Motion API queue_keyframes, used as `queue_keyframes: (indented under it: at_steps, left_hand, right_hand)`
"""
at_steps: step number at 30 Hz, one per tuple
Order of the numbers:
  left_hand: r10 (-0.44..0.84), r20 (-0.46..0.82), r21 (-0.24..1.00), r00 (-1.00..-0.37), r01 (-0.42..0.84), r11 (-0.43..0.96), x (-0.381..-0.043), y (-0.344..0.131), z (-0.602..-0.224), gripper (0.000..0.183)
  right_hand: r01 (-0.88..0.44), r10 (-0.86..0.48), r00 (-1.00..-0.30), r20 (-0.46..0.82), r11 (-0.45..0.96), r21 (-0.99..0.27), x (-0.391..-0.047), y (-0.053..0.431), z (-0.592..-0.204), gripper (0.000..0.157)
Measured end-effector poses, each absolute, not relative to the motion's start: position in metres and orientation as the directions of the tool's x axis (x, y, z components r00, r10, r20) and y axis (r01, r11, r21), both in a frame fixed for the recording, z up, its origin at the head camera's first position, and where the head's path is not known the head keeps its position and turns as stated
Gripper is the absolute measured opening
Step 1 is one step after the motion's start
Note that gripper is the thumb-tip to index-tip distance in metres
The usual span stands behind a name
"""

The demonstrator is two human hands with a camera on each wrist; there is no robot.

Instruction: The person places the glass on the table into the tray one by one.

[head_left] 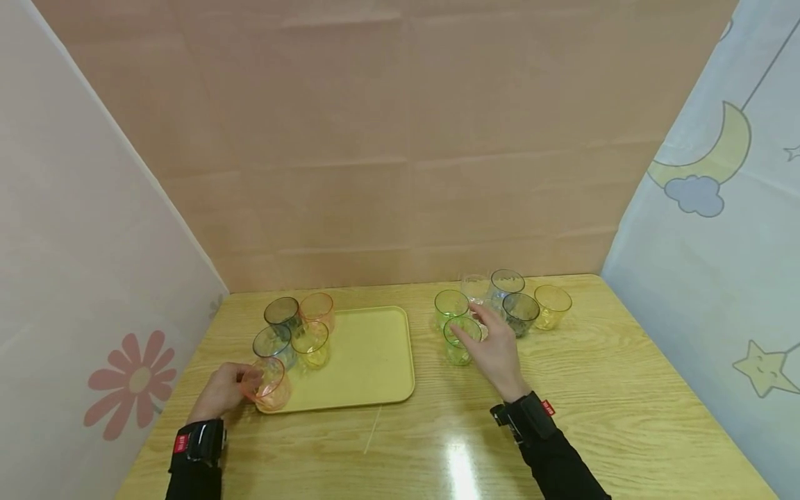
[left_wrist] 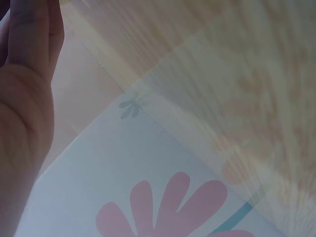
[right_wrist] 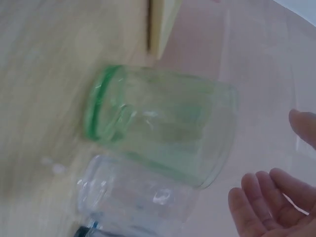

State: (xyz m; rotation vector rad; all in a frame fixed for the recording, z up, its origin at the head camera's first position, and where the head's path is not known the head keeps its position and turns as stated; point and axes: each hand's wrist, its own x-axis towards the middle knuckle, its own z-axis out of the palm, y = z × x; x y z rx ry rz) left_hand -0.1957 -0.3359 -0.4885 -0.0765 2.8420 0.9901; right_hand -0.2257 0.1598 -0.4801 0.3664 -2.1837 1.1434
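At the near left corner of the yellow tray (head_left: 369, 357), my left hand (head_left: 220, 390) holds an orange-pink glass (head_left: 275, 392) by its left side. In the left wrist view, part of that hand (left_wrist: 24, 98) shows but the glass does not. On the right, my right hand (head_left: 496, 351) is spread beside the nearer green glass (head_left: 459, 354), its thumb and fingers about the rim. Another green glass (head_left: 445, 312) stands just behind. The right wrist view shows the hand (right_wrist: 276, 207) with loosely bent fingers, apart from a green glass (right_wrist: 168, 118).
On the tray's left part stand a dark glass (head_left: 282, 316), another orange-pink glass (head_left: 321, 316), a blue glass (head_left: 273, 347) and a yellow glass (head_left: 312, 351). Right of the green glasses are clear (head_left: 475, 288), blue (head_left: 505, 283), dark (head_left: 521, 316) and yellow glasses (head_left: 551, 309).
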Motion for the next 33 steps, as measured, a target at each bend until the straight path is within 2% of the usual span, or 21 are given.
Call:
queue_keyframes:
  at_steps: [7, 10, 16, 22, 33]
  left_hand:
    - [-0.030, -0.134, 0.590, -0.991, -0.104, 0.800, -0.196, -0.334, -0.487, 0.025]
    - [-0.027, -0.131, 0.585, -0.991, -0.099, 0.805, -0.196, -0.334, -0.487, 0.023]
    - [-0.018, -0.110, 0.592, -0.994, -0.080, 0.802, -0.196, -0.335, -0.489, 0.018]
    - [-0.006, -0.101, 0.602, -0.995, -0.066, 0.796, -0.196, -0.335, -0.489, 0.018]
    - [-0.033, -0.122, 0.604, -0.992, -0.100, 0.791, -0.195, -0.335, -0.490, 0.024]
  right_hand:
    - [-0.299, 0.059, -0.886, 0.460, 0.686, -0.663, -0.213, 0.172, -0.480, 0.069]
    - [-0.241, 0.056, -0.917, 0.395, 0.710, -0.662, -0.212, 0.173, -0.484, 0.072]
    - [-0.240, 0.039, -0.924, 0.380, 0.715, -0.657, -0.214, 0.168, -0.489, 0.074]
    - [-0.241, 0.014, -0.933, 0.359, 0.717, -0.654, -0.211, 0.162, -0.488, 0.085]
    - [-0.194, -0.010, -0.964, 0.265, 0.706, -0.681, -0.219, 0.152, -0.490, 0.093]
